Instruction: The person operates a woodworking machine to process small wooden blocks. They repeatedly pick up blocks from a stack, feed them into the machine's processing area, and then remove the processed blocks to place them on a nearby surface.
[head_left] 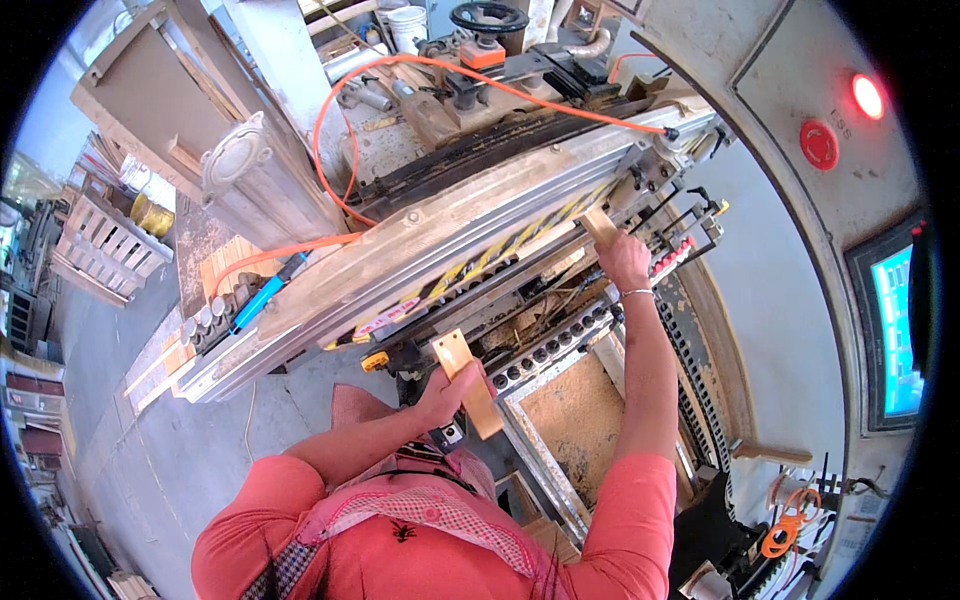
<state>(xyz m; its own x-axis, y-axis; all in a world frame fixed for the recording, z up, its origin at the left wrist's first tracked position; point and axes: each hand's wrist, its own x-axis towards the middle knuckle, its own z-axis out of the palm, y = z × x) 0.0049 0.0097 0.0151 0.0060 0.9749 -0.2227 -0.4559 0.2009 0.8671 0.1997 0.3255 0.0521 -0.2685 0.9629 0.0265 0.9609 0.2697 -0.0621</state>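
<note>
My left hand (440, 399) is closed around a short flat wooden board (456, 353) with small holes near its upper end. It holds the board tilted in front of my body, at the near side of the machine. Farther out and to the right, my right hand (626, 262) grips a second wooden piece (600, 225), whose far end points toward the striped yellow-and-black edge of the machine beam (470, 215). Below my right forearm lies a row of black round knobs (553, 345) on a metal rail. My right fingertips are partly hidden by the hand.
A control panel with a lit red lamp (867, 97), a red stop button (819, 145) and a screen (897, 335) stands at right. An orange hose (420, 60) arches over the beam. Sawdust covers a framed tray (575, 405). A blue-handled tool (262, 300) lies at left.
</note>
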